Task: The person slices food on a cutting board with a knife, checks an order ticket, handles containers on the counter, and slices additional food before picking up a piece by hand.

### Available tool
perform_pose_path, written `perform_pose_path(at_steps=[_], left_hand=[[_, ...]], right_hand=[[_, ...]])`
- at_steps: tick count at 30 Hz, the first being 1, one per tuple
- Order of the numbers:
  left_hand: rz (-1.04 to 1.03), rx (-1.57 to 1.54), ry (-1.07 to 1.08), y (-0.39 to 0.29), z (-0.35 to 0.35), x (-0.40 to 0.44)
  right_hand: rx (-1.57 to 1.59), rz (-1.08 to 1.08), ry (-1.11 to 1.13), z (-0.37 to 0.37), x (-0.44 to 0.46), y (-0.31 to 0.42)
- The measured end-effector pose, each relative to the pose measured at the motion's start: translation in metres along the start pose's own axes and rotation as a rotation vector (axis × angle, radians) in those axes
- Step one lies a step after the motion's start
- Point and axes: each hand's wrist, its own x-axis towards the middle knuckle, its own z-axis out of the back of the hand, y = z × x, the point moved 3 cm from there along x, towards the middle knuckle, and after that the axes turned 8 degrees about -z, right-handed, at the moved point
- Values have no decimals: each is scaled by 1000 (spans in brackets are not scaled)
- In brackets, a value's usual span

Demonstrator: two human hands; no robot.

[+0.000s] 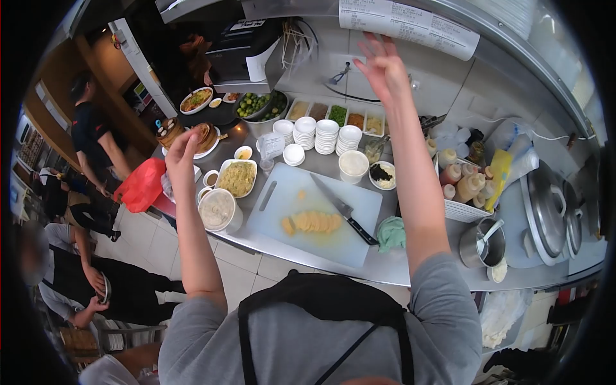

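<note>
My left hand is raised at the left of the counter, fingers drawn together near a wooden steamer basket; whatever they may hold is hidden. High up on the right, my right hand reaches with spread fingers to the lower edge of a hanging strip of printed order slips. Below, between my arms, a white cutting board carries sliced pale yellow food. A black-handled knife lies across the board, apart from both hands.
Stacked white saucers stand behind the board. Nearby are a dish of yellow food, white tubs and a green cloth. A sauce-bottle basket and pot sit right. Co-workers stand left.
</note>
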Motion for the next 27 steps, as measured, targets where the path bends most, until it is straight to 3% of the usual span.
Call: perform_pose_path(at_steps=[2,9,13,25,26,27], left_hand=[[78,83,-9,18,24,-17],[285,245,-191,76,153,-74],[379,325,-288,73,184,-104],[556,419,-150,90,199,-125],[589,432,-133,90,197,-125],[627,412,-121,98,199,-126]], right_hand=[[315,24,88,-28,3,12],[464,-37,25,-35,-33,-16],[503,-46,27,-40,-40,-12],[472,-31,35,-20,-40,-36],[319,-29,15,-23,-45,-36],[356,-55,61,-13,-42,-50]])
